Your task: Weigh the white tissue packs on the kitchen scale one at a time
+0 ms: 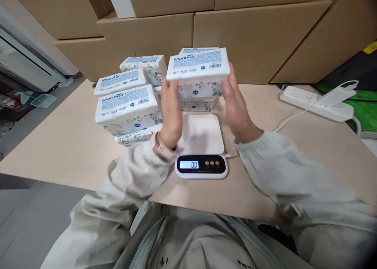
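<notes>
Between my two hands is a white and blue tissue pack (198, 64) at the top of a stack behind the scale. My left hand (171, 112) presses on its left side, and my right hand (237, 104) on its right side. Another pack (197, 104) shows beneath it, and one more top edge peeks out behind. The white kitchen scale (202, 133) in front bears nothing, and its display (189, 165) reads 0.0. To the left of my left hand, several more packs (128, 106) stand piled on the table.
Large cardboard boxes (235, 41) line the back of the wooden table (73, 143). At the right lies a white power strip (316, 102) with a plug and cables. A thin cable runs to the scale's right side.
</notes>
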Action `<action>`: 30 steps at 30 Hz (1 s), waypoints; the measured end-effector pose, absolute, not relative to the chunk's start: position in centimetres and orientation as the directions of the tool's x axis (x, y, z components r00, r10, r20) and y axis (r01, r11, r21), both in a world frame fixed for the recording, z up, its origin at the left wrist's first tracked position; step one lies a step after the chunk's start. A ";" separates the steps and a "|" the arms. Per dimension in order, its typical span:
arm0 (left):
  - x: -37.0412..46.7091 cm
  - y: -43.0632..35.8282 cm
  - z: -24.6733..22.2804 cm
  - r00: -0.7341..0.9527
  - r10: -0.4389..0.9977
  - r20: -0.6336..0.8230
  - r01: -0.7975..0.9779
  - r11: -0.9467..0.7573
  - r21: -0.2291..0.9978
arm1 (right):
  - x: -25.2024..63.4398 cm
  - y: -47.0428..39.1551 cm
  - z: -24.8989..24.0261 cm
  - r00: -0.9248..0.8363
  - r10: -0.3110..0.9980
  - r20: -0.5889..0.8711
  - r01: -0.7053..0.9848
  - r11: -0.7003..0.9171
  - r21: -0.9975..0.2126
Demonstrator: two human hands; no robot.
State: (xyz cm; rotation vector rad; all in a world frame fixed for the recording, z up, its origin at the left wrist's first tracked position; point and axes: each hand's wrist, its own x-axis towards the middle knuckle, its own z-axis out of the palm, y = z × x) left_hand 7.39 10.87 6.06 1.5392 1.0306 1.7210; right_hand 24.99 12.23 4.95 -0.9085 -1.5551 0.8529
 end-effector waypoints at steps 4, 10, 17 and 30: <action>5.8 0.8 5.2 -0.028 0.877 0.480 0.036 -0.479 0.877 | 27.7 4.4 4.2 -0.203 0.882 0.425 0.131 0.455 -0.881; 3.5 -2.3 1.8 0.029 0.914 0.406 0.099 -0.406 0.908 | 28.9 -0.2 -0.2 -0.276 0.919 0.282 0.132 0.327 -0.936; 2.6 -1.3 -0.3 0.024 0.927 0.374 0.031 -0.374 0.927 | 30.3 0.1 -2.0 -0.244 0.857 0.454 0.209 0.504 -0.838; 2.0 -1.5 0.4 0.049 0.940 0.337 -0.042 -0.335 0.941 | 30.0 -0.5 -2.1 0.115 0.824 0.554 0.275 0.510 -0.815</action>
